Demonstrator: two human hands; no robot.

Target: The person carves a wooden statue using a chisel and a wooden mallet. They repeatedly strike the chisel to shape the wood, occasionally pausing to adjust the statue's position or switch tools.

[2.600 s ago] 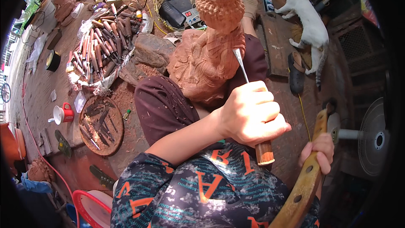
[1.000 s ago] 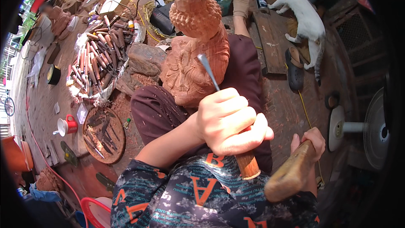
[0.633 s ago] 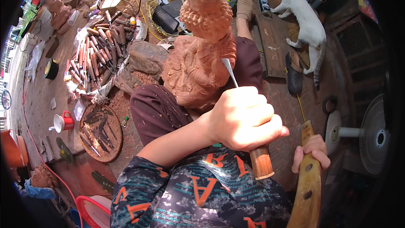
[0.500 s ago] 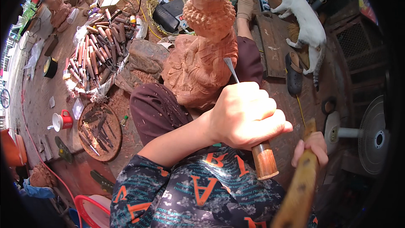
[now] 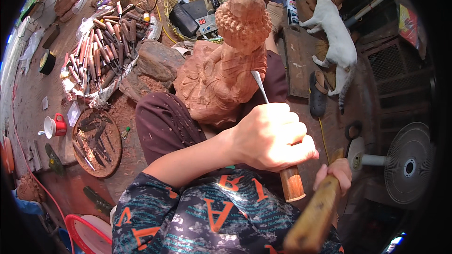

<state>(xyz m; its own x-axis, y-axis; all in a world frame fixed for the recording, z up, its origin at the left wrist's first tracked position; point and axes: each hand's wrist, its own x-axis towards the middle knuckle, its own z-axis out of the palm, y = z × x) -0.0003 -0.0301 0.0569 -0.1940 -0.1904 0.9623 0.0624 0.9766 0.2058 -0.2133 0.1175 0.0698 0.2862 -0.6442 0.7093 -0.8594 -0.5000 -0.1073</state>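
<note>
My left hand [image 5: 273, 136] is closed around a chisel [image 5: 289, 186] with a brown wooden handle. Its steel blade points away from me, the tip against the right side of a reddish-brown wooden statue [image 5: 212, 80]. The figure has a curly-textured head and carved robe folds, and it leans between my legs. On the right, my right hand [image 5: 338, 175] grips the narrow end of a yellowish wooden mallet [image 5: 313, 216]. The mallet's thick end lies toward the lower edge, apart from the chisel handle.
Many wooden-handled chisels [image 5: 101, 56] fill a lined container at left. Nearer me are a round tray [image 5: 117, 153] of blades and a red-and-white mug [image 5: 56, 126]. A white cat [image 5: 332, 33] lies at the upper right, above a dark clog [image 5: 318, 96] and a fan [image 5: 407, 162].
The whole view has shifted, bringing most things left and somewhat lower. The mallet's thick end now shows larger near the lower edge. Both hands keep their grips.
</note>
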